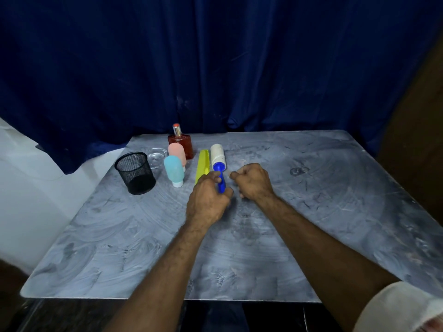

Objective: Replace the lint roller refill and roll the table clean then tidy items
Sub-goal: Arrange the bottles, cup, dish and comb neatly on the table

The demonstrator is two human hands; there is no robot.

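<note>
A lint roller [217,156] with a white roll and a blue handle [221,180] lies on the grey table [311,212], roll pointing away from me. My left hand [207,200] is wrapped around the blue handle. My right hand [253,180] rests just right of the handle with its fingers curled in; something small and pale may be pinched at its fingertips, but I cannot tell. A yellow-green flat strip [202,165] lies directly left of the roller.
At the back left stand a black mesh cup [134,172], a clear glass dish [157,156], a blue squeeze bottle [173,170], a pink one [177,153] and a red perfume bottle [181,142]. A dark blue curtain hangs behind the table.
</note>
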